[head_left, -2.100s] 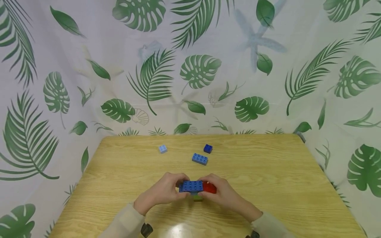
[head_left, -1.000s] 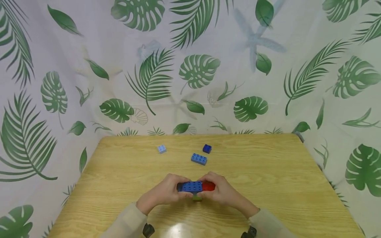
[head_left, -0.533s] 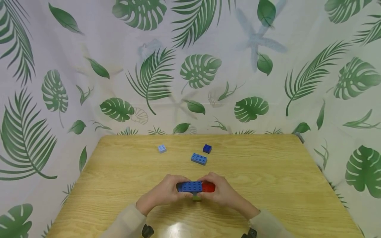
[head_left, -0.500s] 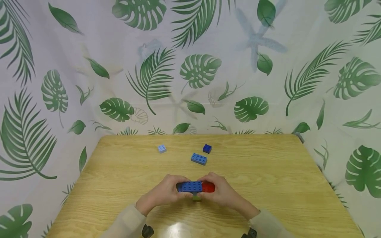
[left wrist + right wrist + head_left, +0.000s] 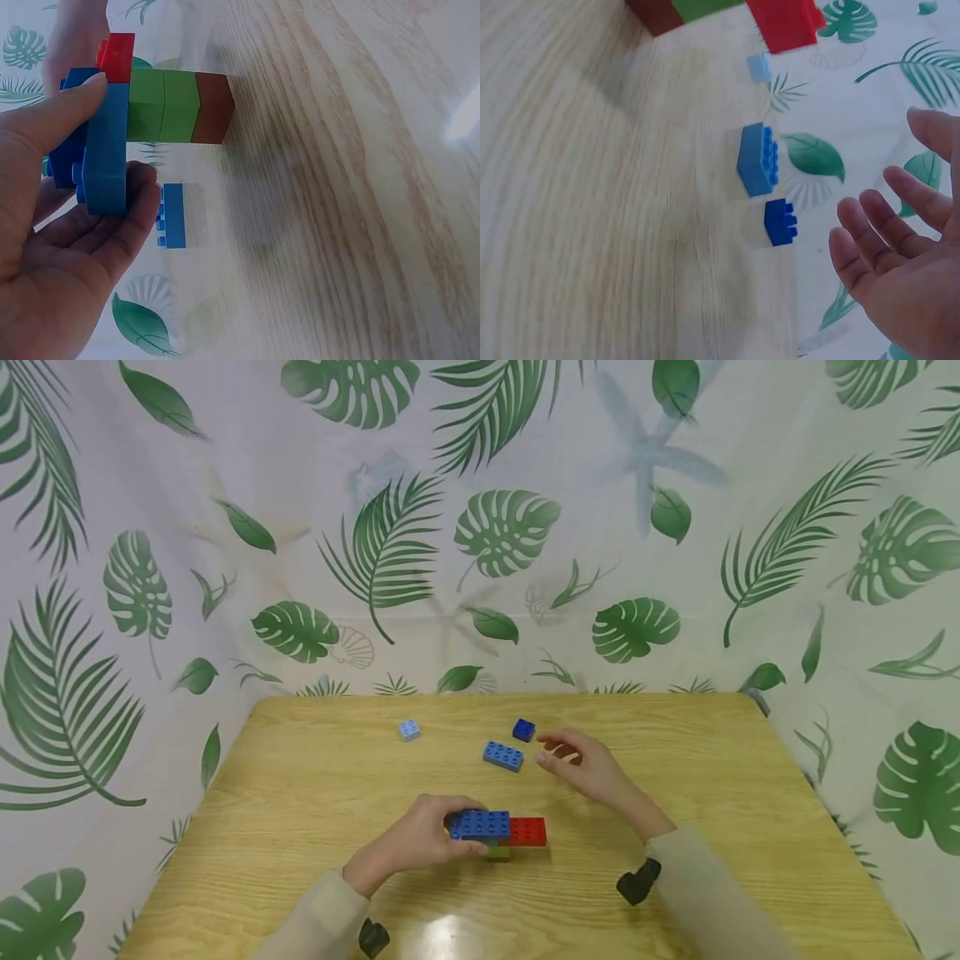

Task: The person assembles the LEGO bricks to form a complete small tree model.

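a white cloth [image 5: 525, 639] printed with green leaves hangs behind and beside everything. in front of it spreads the wood-grain tabletop [image 5: 735, 777], with a patch of glare near its front edge. two pale sleeves [image 5: 716, 893] reach in over it.

the left hand [image 5: 420, 837] holds the blue end of the stacked build [image 5: 146, 106], its thumb on the near side and its fingers curled round the far side. the right hand [image 5: 596, 772] holds nothing; its fingers are spread slightly and loosely bent, near the loose bricks but apart from them.

the build is upright at the front middle of the tabletop: a brown brick [image 5: 214, 109] lowest, two green bricks [image 5: 180, 105] above, then a red brick [image 5: 529, 832] jutting to the right and blue on the left, with a darker blue brick [image 5: 483, 824] on top.

farther back lies a loose eight-stud blue brick [image 5: 503, 756]. just behind it is a small dark blue brick [image 5: 523, 730]; a small pale blue brick [image 5: 409, 730] lies well apart to the left.
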Demonstrator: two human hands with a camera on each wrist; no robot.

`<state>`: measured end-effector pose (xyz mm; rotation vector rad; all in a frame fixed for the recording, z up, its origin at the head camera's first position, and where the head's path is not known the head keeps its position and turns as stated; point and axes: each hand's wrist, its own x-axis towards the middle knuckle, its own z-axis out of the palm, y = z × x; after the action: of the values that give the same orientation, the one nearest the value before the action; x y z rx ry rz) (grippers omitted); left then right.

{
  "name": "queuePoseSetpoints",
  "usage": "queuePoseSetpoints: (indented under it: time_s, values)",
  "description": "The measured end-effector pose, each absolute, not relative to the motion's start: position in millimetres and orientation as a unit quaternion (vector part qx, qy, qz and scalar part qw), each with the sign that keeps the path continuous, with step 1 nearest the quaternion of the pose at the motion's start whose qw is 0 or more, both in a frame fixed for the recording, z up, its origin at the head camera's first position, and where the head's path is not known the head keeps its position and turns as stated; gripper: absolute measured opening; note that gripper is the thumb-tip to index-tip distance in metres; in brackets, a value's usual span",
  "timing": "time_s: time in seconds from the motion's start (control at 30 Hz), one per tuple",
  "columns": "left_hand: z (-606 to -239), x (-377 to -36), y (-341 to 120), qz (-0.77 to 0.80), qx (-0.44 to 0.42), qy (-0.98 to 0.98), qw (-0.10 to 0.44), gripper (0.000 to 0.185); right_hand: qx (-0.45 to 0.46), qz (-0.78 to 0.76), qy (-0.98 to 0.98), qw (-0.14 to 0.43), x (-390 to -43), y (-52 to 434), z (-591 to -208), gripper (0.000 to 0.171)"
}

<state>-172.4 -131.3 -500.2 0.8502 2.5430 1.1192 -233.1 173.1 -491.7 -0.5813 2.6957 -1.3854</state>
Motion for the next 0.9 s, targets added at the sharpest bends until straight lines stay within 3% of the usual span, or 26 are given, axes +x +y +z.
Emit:
queuePoseSetpoints:
  time_s: [0.2, 0.63, 0.9]
  values:
    - [-500, -173, -135, 0.391, 0.283, 0.867, 0.127, 0.066, -0.166, -0.449, 0.878, 0.022, -257, 172, -503, 0.049]
    - [-506, -171, -134, 0.402, 0.273, 0.864, 0.131, 0.044, -0.116, -0.442, 0.889, 0.024, -295, 156, -532, 0.049]
    - [-507, -170, -134, 0.406, 0.277, 0.861, 0.13, 0.041, -0.11, -0.438, 0.892, 0.015, -310, 150, -549, 0.048]
